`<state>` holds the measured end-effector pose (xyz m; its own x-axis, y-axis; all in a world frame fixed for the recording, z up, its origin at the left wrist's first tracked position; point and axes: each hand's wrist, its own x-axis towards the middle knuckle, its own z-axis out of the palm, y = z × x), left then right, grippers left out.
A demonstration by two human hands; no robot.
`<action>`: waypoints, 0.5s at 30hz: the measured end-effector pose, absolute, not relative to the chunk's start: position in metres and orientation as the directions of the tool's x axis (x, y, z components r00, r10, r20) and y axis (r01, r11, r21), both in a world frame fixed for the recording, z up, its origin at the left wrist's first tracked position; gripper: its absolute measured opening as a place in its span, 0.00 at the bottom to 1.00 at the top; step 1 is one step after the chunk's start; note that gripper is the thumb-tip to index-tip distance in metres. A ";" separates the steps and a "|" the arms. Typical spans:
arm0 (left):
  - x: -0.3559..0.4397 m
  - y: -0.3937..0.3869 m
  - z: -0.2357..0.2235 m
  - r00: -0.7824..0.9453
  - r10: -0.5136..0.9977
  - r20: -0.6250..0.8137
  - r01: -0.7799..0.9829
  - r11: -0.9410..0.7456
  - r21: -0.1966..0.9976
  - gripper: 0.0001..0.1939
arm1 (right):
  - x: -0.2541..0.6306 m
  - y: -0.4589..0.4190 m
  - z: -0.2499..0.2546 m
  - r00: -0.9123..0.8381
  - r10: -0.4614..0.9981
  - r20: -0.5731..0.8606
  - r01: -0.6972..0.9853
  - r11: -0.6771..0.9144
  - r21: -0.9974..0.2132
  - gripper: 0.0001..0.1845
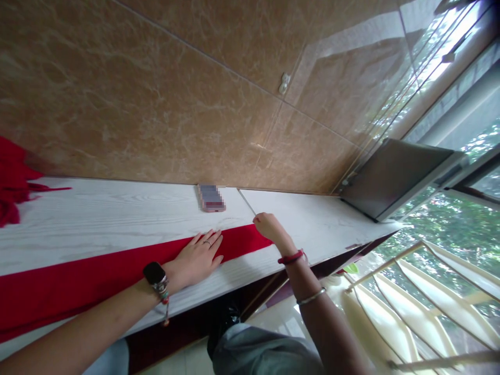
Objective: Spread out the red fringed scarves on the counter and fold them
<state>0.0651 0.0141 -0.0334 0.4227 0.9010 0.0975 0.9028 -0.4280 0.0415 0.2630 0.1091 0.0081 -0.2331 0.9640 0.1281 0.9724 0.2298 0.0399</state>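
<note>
A long, narrow strip of red cloth (89,278) lies flat along the white wood-grain counter (109,208), running from the left edge of the view to the middle. My left hand (199,256) rests palm down on it, fingers stretched out. At the strip's right end, my right hand (269,226) is closed with its fingers curled at the cloth's end edge. What sits inside those fingers is partly hidden. A watch (154,273) and a beaded bracelet are on my left wrist; a red band (291,257) and a bangle (311,297) are on the right arm.
A phone (211,198) lies against the brown tiled wall (175,104). Bunched red fabric (13,179) with loose strands sits at the far left. A grey box-like appliance (398,174) stands at the counter's right end. Beyond the front edge is a cream slatted rack (422,302).
</note>
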 end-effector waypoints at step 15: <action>0.067 0.010 -0.029 0.416 0.906 0.082 0.909 -0.418 0.000 0.27 | 0.282 0.124 -0.010 -0.080 0.995 0.055 0.978 0.068 0.199 0.17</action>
<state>0.0670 0.0100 -0.0290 0.4161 0.9056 0.0822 0.9087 -0.4175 0.0003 0.2816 0.1243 -0.0103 -0.0802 0.9953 0.0547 0.9777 0.0679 0.1986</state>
